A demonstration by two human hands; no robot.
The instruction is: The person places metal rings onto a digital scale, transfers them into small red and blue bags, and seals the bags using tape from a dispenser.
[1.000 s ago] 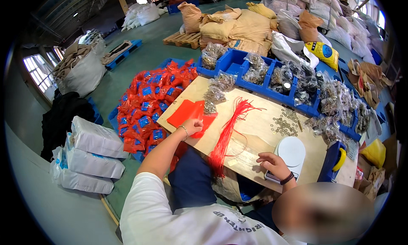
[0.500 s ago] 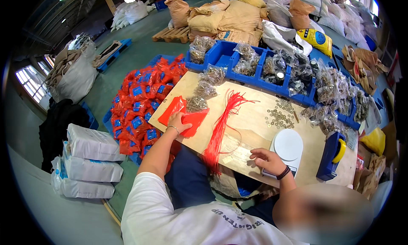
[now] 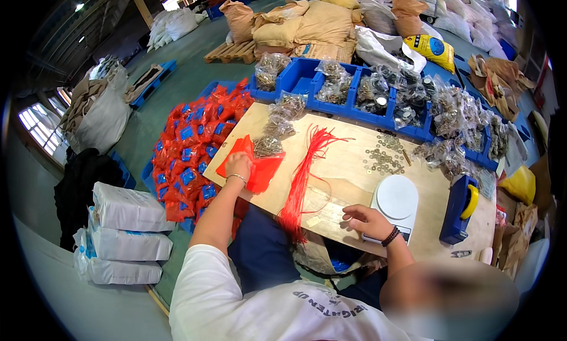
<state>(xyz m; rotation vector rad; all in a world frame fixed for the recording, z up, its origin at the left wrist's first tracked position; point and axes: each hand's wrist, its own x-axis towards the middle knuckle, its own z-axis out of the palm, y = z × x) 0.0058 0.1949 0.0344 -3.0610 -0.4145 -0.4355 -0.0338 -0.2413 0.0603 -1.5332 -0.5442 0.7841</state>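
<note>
On the left of the wooden board lie flat red plastic bags (image 3: 264, 177). My left hand (image 3: 239, 164) is over them with its fingers drawn together, pinching at the red plastic; the fingertips are partly hidden. My right hand (image 3: 367, 221) rests near the board's front edge, beside a white kitchen scale (image 3: 396, 198). Its fingers are apart and slightly bent, and it holds nothing. A bundle of red plastic ties (image 3: 301, 190) lies between my hands. Clear bags of small metal parts (image 3: 269, 146) touch the far edge of the red bags.
Loose washers (image 3: 384, 155) are spread behind the scale. Blue bins (image 3: 302, 81) with bagged hardware line the board's far side. A blue tape dispenser (image 3: 458, 214) stands at the right. Filled red packets (image 3: 189, 146) are heaped at the left, near white wrapped packs (image 3: 127, 231).
My left hand has shifted slightly left on the red bags, and its spread fingers have drawn together. My right hand stays beside the scale. The whole view has shifted a little.
</note>
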